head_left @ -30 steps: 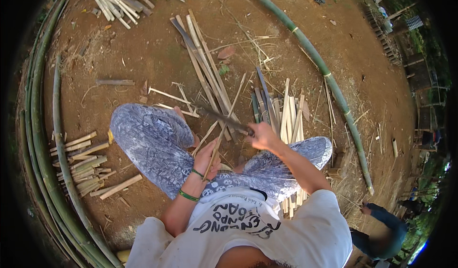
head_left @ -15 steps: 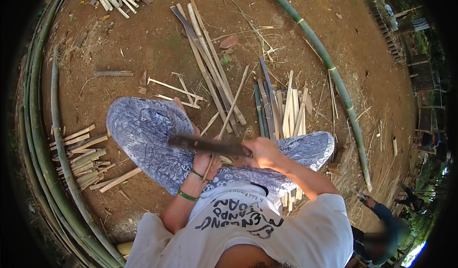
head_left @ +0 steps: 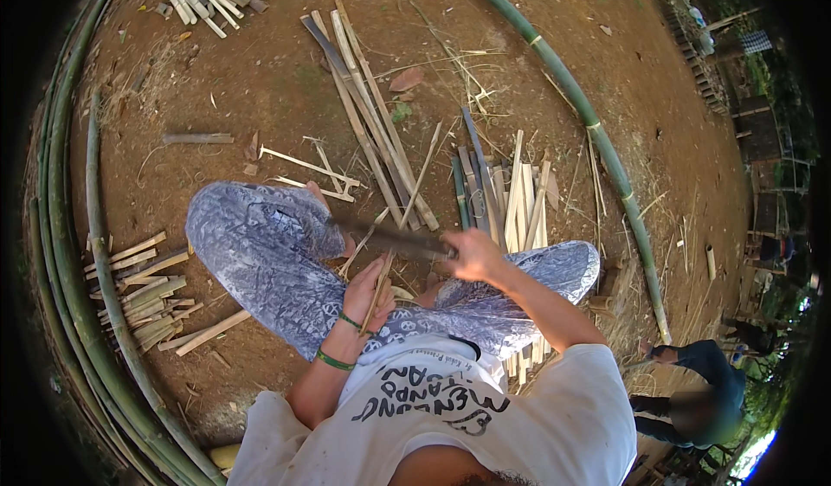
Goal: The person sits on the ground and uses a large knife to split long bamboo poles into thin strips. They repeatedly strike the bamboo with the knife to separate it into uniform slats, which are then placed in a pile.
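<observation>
Over my crossed legs, my left hand [head_left: 363, 290] is closed around the lower part of a long, thin bamboo strip [head_left: 419, 179]. The strip slants away from me to the right, its far end near the longer slats on the ground. My right hand [head_left: 475, 255] grips the handle of a machete [head_left: 394, 239]. Its dark, broad blade points left, crosses over the strip just beyond my left fingers, and is smeared by motion. Whether the edge touches the strip I cannot tell.
Split slats [head_left: 524, 196] lie bundled by my right knee, more slats [head_left: 147, 300] at the left. Long slats [head_left: 372, 122] lie ahead. Green bamboo poles [head_left: 61, 192] line the left; another pole [head_left: 597, 131] curves along the right. A person [head_left: 705, 391] is at the lower right.
My right hand has pushed the machete away from me along the strip, and the blade now tilts more. My left hand still holds the strip. The person at the right has shifted position.
</observation>
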A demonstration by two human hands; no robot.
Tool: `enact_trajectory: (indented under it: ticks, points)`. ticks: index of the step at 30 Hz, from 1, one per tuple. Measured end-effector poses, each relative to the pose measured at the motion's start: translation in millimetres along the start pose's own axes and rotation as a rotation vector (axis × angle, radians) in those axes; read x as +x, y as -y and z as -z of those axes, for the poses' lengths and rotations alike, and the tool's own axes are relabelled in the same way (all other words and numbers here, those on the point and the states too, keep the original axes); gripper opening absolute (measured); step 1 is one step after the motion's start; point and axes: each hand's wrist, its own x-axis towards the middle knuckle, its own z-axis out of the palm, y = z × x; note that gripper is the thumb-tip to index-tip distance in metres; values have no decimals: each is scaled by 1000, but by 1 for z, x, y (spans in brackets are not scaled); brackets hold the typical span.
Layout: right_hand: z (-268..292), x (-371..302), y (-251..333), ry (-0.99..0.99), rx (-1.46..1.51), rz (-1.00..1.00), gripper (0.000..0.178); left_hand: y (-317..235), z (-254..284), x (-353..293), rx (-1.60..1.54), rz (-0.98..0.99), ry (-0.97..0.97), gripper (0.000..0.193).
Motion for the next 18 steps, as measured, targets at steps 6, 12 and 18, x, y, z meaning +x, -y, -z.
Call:
enact_trajectory:
  ticks: [6,12,18]
  points:
    - [-13,42,-55,-312,79,-15,31,-6,-9,-4,31,2,0,39]
    - [2,11,-31,-288,-43,120,30,-10,-24,-13,133,20,42,38]
    - [35,2,-24,-464,50,86,30,-17,-47,-50,267,-55,83,40]
